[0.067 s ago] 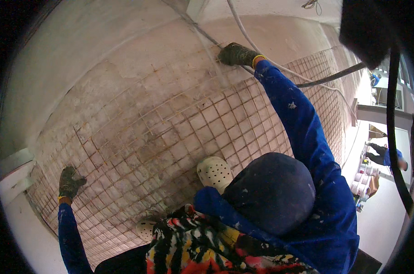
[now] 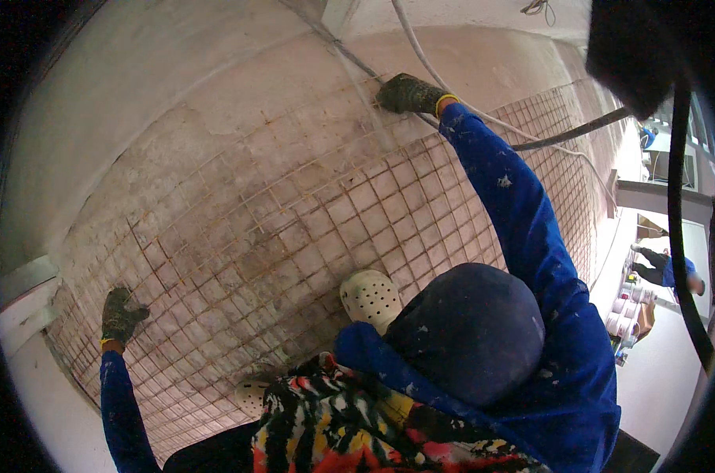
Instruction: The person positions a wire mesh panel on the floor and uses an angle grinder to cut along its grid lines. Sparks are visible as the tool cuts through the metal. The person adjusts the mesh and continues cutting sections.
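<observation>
A rusty steel wire mesh spreads over the pale, dusty floor in front of me. My arms, in blue sleeves, reach wide apart. My left hand, in a dark green glove with a yellow cuff, is at the mesh's left part. Its thumb sticks out sideways, and the other fingers look bent around a wire, though their tips are hidden. My right hand, gloved alike, looks closed on the mesh's far edge. A dark hose passes beneath that hand, whose fingers are mostly hidden.
Past my right hand run a pale cable and a thick dark hose. My feet, in cream perforated clogs, are on the mesh. A low wall curves along the far left. Another person and several tubs are far right.
</observation>
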Demonstrator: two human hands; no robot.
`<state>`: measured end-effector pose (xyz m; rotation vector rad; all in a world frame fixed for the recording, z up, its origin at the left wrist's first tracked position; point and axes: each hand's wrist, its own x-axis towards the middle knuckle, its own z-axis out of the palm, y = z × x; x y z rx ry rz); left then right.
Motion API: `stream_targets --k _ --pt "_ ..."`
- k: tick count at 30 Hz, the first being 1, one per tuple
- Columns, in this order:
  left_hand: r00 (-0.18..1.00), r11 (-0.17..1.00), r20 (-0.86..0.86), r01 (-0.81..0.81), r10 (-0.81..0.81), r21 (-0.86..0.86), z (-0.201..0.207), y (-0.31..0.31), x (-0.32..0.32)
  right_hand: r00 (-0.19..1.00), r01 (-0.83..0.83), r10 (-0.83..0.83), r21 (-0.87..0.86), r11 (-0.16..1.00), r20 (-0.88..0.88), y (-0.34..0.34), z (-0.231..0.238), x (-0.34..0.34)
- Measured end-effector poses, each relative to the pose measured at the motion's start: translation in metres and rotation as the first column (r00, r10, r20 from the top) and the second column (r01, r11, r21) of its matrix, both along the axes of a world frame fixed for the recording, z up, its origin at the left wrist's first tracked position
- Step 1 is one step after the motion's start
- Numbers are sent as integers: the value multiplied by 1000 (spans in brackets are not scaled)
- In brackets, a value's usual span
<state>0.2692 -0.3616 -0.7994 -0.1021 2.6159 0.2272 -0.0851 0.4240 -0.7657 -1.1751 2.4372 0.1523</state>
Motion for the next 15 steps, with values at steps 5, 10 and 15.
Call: stream_targets --k 5,10,15 --pt "998 994 60 20 -14 -105 -3 -7 1 999 34 -37 -96 995 -30 -1 -1 2" --pt "979 988 -142 136 -145 -69 -3 0 -1 989 -13 3 -67 998 -148 -1 9 2" --pt "990 983 32 -137 134 126 13 8 -8 957 269 -276 79 960 92 -10 21 2"
